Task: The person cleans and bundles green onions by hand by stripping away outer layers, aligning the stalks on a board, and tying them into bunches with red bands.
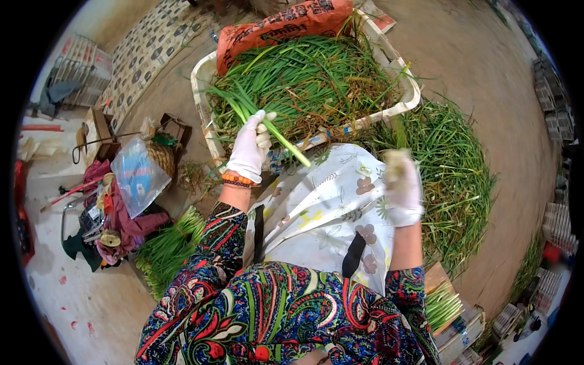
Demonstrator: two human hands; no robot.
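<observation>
Head view: curled left fingers (263,137) grip stalks (289,146); right fingers (397,169) too blurred to tell.

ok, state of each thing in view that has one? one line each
Left grip: gloved, closed on green stalks
Green stalks: held aslant
Right grip: gloved, motion-blurred, closure unclear
White crate: full of loose greens
Orange sack: draped along crate's far side
Floor pile of greens: loose, spread out
Floral apron: worn, spread over lap
Left-side greens: lying aligned
</observation>
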